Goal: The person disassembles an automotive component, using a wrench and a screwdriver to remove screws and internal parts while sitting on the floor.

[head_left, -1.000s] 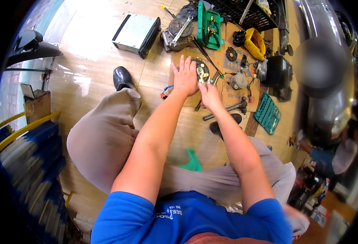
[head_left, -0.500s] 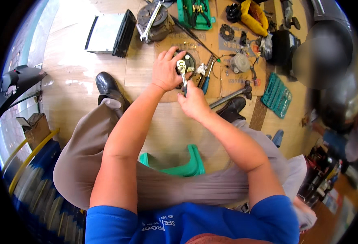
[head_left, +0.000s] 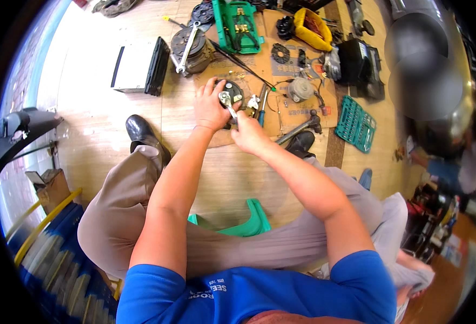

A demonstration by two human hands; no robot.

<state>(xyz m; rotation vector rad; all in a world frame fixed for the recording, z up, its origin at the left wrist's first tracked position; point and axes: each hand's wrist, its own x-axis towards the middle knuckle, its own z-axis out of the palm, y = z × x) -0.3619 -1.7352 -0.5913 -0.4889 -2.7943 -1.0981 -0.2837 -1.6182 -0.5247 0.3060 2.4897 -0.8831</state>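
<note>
Can pass over floor (head_left: 238, 173) at frame centre; blocked above centre by ratchet (head_left: 228, 103), right of centre by hammer (head_left: 297, 129).

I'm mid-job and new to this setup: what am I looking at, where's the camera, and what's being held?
No machine here: a person works bare-handed, seen by a wide camera worn on the head and looking down, so straight edges bend. Picture left is the person's left. The right hand grips a ratchet wrench; the left hand lies against a round dark part on cardboard. Nearby lie a screwdriver, a hammer and an open green case.
</note>
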